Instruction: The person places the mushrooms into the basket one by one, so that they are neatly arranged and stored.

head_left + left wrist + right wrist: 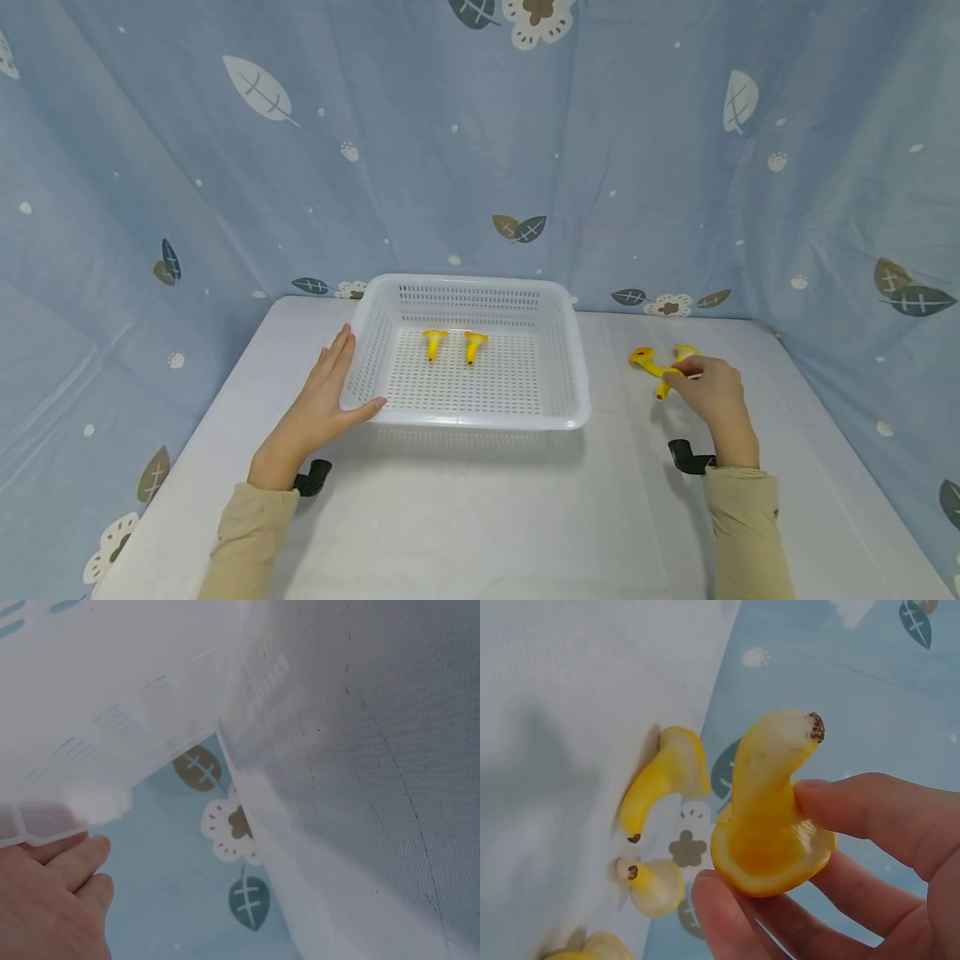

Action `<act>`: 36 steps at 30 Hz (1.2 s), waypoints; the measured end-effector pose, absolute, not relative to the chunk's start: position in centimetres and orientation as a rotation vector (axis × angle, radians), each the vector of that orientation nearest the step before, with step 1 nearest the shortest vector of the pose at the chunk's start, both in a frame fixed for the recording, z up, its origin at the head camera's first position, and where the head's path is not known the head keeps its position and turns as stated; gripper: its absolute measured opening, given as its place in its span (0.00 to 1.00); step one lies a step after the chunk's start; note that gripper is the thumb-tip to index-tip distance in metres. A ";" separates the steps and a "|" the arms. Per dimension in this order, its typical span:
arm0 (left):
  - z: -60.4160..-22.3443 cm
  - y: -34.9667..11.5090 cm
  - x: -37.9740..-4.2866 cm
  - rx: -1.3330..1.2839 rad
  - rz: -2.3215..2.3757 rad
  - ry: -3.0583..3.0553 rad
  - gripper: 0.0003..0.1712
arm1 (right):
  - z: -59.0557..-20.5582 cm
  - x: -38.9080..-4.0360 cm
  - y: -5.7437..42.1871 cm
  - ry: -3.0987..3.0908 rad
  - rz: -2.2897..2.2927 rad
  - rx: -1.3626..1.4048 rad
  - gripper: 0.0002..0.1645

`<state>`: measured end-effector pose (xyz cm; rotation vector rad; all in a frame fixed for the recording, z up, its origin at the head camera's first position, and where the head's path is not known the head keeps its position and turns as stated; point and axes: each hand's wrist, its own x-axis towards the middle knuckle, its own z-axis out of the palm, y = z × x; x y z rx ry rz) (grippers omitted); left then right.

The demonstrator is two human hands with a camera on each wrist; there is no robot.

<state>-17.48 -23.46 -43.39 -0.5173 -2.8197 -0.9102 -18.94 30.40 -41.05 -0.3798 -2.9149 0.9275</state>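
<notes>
My right hand point(708, 392) pinches a yellow mushroom point(761, 802) between thumb and fingers at the right of the table. It has a flared cap and a dark-tipped stem, which points up in the right wrist view. Beside it lie more yellow mushrooms point(667, 772), one of them cut off by the lower edge of that view. My left hand point(318, 408) rests against the left side of a white plastic basket point(465, 421), fingers straight and thumb at the front rim. Two yellow mushrooms point(433, 345) lie apart inside the basket on its slotted floor.
The basket stands toward the back of a white-covered table point(480, 517). A blue patterned curtain point(420, 150) hangs behind and along both sides. Dark wrist-camera parts point(315, 477) stick out beside both wrists.
</notes>
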 end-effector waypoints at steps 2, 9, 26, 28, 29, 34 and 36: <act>-43.4 -23.5 -17.4 -0.527 -0.904 -2.814 0.62 | -41.1 -18.9 30.3 -2.894 0.927 -0.359 0.24; -43.3 -23.5 -17.5 -0.533 -0.898 -2.812 0.63 | -40.8 -18.7 29.6 -2.830 0.952 -0.314 0.23; -43.4 -23.5 -17.4 -0.531 -0.921 -2.819 0.63 | -40.8 -18.8 27.6 -2.690 1.035 -0.101 0.18; -43.4 -23.6 -17.4 -0.530 -0.924 -2.820 0.63 | -40.8 -18.8 27.4 -2.665 1.050 -0.085 0.17; -43.4 -23.6 -17.4 -0.529 -0.926 -2.821 0.63 | -40.9 -18.8 27.3 -2.650 1.058 -0.076 0.17; -43.4 -23.5 -17.5 -0.527 -0.926 -2.817 0.63 | -40.9 -19.0 26.7 -2.588 1.085 -0.006 0.15; -43.4 -23.5 -17.5 -0.530 -0.922 -2.815 0.63 | -40.8 -19.1 26.5 -2.568 1.095 0.018 0.15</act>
